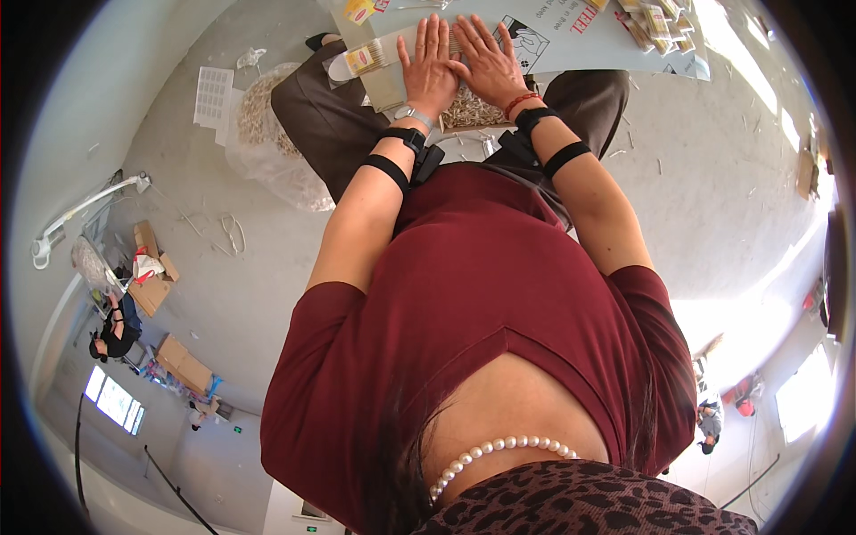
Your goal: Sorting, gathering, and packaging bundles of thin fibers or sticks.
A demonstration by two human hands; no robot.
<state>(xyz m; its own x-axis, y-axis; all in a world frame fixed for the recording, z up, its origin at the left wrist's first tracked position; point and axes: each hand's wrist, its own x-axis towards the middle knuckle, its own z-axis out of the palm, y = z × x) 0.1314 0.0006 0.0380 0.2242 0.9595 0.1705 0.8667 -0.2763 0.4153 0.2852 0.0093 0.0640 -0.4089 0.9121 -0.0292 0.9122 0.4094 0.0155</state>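
My left hand [432, 78] and my right hand [489, 71] lie side by side at the near edge of the grey board [588, 53]. Both are open, fingers stretched out and palms down, with the thumbs close together. Under them lies a clear packet with a yellow label [364, 60], which sticks out to the left of my left hand. Its contents look like thin sticks, mostly covered by my fingers. Just below my palms, a box of loose short pale sticks [471, 111] sits between my legs.
More yellow-labelled packets [658, 24] are piled on the board at the right. A clear bag of pale sticks [267, 125] rests on the floor at the left, beside a printed sheet [213, 95]. Loose sticks are scattered on the floor. Another person [119, 330] is far left, near cardboard boxes [185, 361].
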